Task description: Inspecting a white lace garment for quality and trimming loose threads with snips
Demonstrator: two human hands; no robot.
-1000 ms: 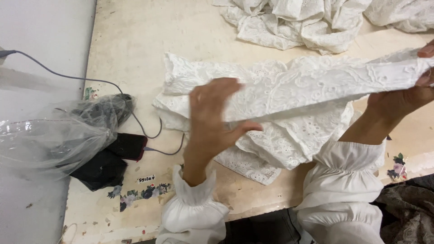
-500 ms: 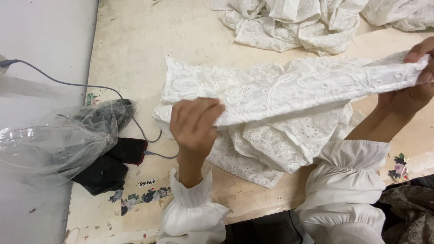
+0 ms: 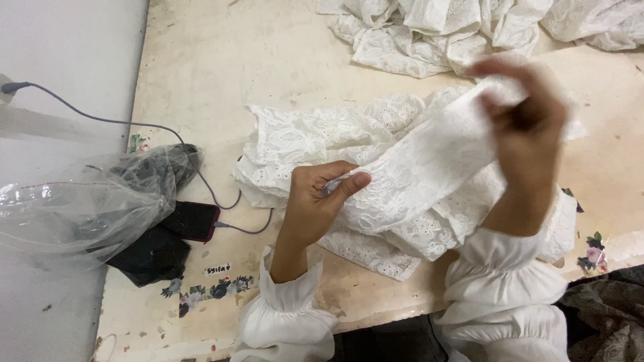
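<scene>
A white lace fabric strip (image 3: 416, 174) is pinched by the left hand (image 3: 315, 204) and clutched, raised, in the blurred right hand (image 3: 526, 117).

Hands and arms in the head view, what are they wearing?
Both hands, the left hand and the right hand, are bare: no gloves and no rings that show. Each arm has a puffy white sleeve gathered at the wrist with a frilly cuff; the right hand looks blurred.
</scene>
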